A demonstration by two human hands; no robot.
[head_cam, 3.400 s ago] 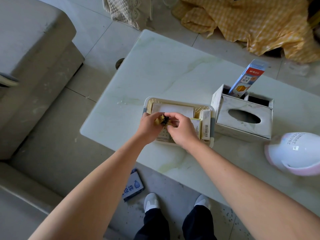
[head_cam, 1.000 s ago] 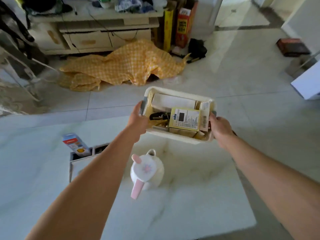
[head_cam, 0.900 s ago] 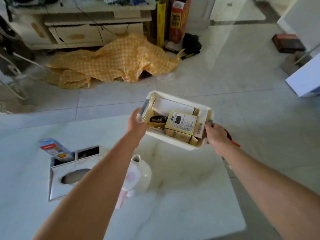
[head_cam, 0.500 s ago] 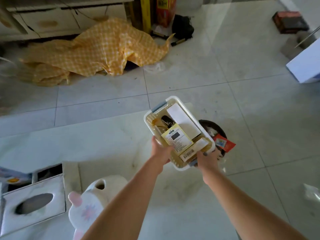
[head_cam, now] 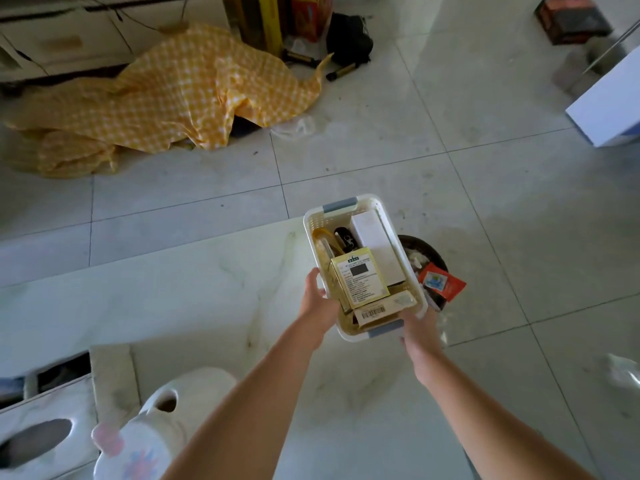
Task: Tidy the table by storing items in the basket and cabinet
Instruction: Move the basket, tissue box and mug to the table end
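Nearest us, at the lower left, we see a white rounded jug with a pink spout and flower print [head_cam: 145, 441] standing on the pale marble-patterned tabletop [head_cam: 173, 299], just beside a white tissue box with an oval opening [head_cam: 45, 434].

Beyond them we hold a white perforated plastic basket with grey-blue handles [head_cam: 363, 265] in the air over the table's far right corner. Our left hand [head_cam: 318, 303] curls around its near left wall, thumb on the rim; our right hand [head_cam: 420, 327] grips the near right corner from below, fingers closed under the base. Inside the basket lie a yellow printed carton [head_cam: 363, 282], a flat white box [head_cam: 377, 247], a barcoded pack [head_cam: 381, 308] and a dark small object [head_cam: 344, 239] we cannot identify.

Just past the basket, a dark round bin [head_cam: 429, 261] sits on the floor with a red packet [head_cam: 441, 285] on top.

Farther off, grey floor tiles [head_cam: 381, 133] stretch to a crumpled yellow checked cloth [head_cam: 166, 102] lying before a cream low cabinet with drawers [head_cam: 69, 39].
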